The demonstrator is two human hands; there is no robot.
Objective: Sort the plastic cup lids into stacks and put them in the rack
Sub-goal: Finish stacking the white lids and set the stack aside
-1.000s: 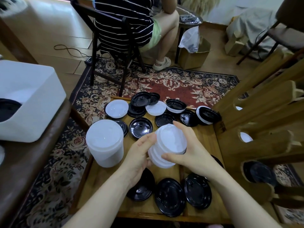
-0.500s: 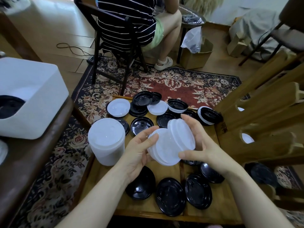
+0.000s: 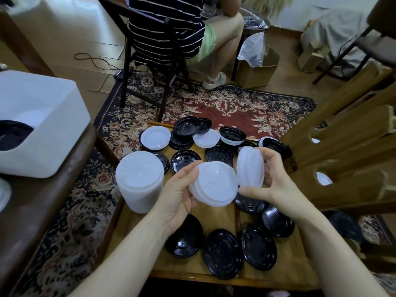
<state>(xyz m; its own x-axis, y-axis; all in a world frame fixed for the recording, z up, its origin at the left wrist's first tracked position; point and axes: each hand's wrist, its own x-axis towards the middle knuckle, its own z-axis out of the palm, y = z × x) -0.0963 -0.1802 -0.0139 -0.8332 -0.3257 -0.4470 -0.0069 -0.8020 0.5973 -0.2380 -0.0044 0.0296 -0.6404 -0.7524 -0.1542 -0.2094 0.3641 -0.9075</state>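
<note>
lid stack left on table, rack right

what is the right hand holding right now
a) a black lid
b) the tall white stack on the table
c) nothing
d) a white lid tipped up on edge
d: the right hand pinches a white lid tipped up on its edge, beside the small stack of white lids in the left hand; the black lids lie on the table.

Home living room: patterned rug, wooden chair, hardwood floor.
</note>
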